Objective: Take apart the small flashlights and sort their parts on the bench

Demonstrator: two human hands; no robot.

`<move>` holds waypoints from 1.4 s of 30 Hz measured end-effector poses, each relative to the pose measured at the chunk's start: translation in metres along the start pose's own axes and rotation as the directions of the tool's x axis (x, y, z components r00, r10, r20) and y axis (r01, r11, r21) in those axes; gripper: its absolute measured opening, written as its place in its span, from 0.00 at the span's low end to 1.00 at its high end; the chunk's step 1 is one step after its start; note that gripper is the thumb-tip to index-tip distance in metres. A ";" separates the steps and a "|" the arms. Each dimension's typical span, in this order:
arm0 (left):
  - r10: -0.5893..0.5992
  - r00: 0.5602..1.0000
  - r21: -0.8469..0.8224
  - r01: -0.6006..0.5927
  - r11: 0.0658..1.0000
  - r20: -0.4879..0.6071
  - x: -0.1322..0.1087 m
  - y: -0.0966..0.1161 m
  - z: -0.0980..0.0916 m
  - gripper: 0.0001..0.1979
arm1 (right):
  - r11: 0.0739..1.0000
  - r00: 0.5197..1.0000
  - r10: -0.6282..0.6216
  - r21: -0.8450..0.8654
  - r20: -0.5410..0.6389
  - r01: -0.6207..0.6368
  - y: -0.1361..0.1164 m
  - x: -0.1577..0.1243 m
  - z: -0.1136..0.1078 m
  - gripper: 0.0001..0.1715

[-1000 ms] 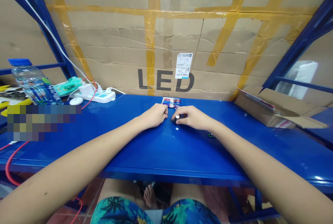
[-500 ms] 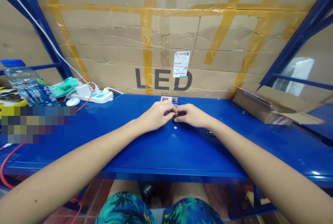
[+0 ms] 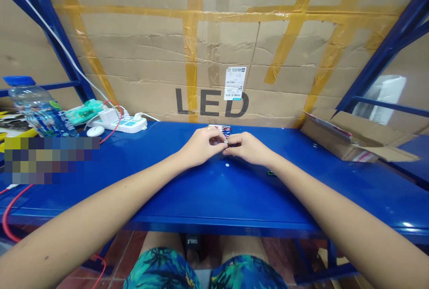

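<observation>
My left hand (image 3: pixel 201 146) and my right hand (image 3: pixel 248 148) meet fingertip to fingertip over the blue metal table (image 3: pixel 214 190), near its back middle. Both are curled into a pinch around one small silvery round part (image 3: pixel 226 144) held between them. Just behind the hands lies a small bundle of red, white and blue wired pieces (image 3: pixel 224 129). A tiny white disc (image 3: pixel 227 164) rests on the table below the fingers. A small dark green bit (image 3: pixel 271 173) lies beside my right wrist.
A taped cardboard sheet marked LED (image 3: pixel 212 103) stands behind the table. At the back left are a white power strip (image 3: pixel 122 123), a white mouse (image 3: pixel 94 131) and a water bottle (image 3: pixel 40 110). An open flat carton (image 3: pixel 355 139) lies at the right. Blue rack struts flank both sides.
My hands have come together: a second ago they lay apart on the table, the right one with the silvery part. Now both pinch it, slightly raised.
</observation>
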State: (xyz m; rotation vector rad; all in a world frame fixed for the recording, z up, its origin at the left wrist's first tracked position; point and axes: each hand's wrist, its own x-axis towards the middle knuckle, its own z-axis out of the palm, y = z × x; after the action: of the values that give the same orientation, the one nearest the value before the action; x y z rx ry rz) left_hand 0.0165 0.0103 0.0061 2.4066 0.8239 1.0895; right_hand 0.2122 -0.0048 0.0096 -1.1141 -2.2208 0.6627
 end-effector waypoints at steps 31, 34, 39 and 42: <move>-0.483 0.853 -0.547 0.313 0.777 -0.197 0.015 -0.033 -0.042 0.09 | 0.789 0.871 0.480 -0.488 0.108 -0.374 0.006 -0.027 -0.059 0.14; -0.498 0.842 -0.517 0.336 0.787 -0.210 0.016 -0.036 -0.043 0.09 | 0.886 0.973 0.222 -0.430 0.065 -0.173 0.000 -0.018 -0.031 0.09; -0.481 0.841 -0.446 0.341 0.828 -0.248 0.017 -0.047 -0.044 0.08 | 0.927 0.999 0.024 -0.374 0.046 -0.005 -0.026 0.015 0.031 0.10; -0.493 0.829 -0.416 0.363 0.834 -0.264 0.017 -0.054 -0.046 0.09 | 0.859 0.999 0.013 -0.510 -0.035 -0.029 -0.042 0.041 0.062 0.16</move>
State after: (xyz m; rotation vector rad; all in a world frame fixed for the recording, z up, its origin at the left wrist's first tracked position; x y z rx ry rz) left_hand -0.0291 0.0662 0.0146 1.6310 1.1215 1.3644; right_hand 0.1273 -0.0045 0.0027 -1.3858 -2.4300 0.0441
